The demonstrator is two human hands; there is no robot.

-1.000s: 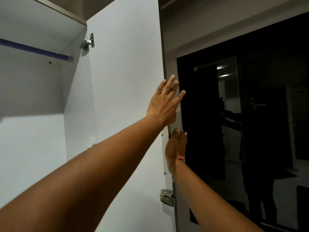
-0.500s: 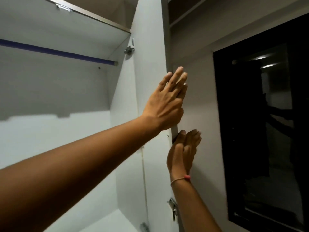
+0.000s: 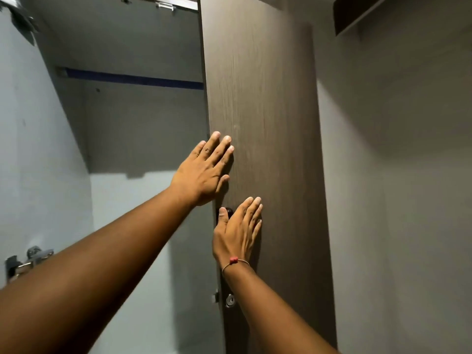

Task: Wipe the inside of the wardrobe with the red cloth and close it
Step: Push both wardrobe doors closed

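The wardrobe's brown wood-grain door [image 3: 263, 98] stands almost closed, its outer face toward me. My left hand [image 3: 204, 169] lies flat on that face near the free edge, fingers spread. Below it my right hand [image 3: 238, 231] also presses flat on the door, its thumb over a dark handle [image 3: 228, 211]. A round keyhole lock [image 3: 230, 300] sits lower on the door edge. Left of the door the white wardrobe interior [image 3: 132, 129] shows, with a blue hanging rail [image 3: 132, 79] across the top. No red cloth is in view.
The other white door [image 3: 30, 139] hangs open at the far left, with metal hinges [image 3: 28, 259] on its inner face. A grey wall [image 3: 398, 175] fills the right side, with a dark recess [image 3: 357, 14] at the top right.
The door has swung from edge-on to nearly shut, its brown outer face now toward me. Both hands moved onto that face. The black window has left the view.
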